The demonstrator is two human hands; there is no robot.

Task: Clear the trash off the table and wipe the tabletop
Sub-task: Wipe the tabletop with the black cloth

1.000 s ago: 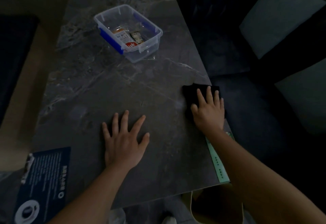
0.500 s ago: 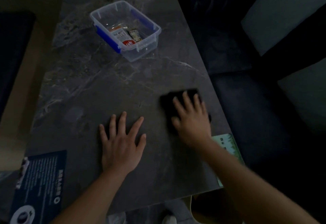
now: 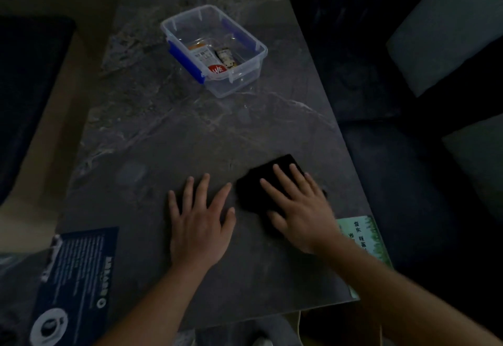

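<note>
Right hand and black cloth now nearer left hand.

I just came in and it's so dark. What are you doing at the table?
A person is wiping the grey marble table. The right hand presses flat on a dark cloth, while the left hand rests flat on the tabletop beside it. Farther back stands a clear plastic bin with a few wrappers lying in it. A dark blue leaflet and a green card lie at the near corners.
</note>
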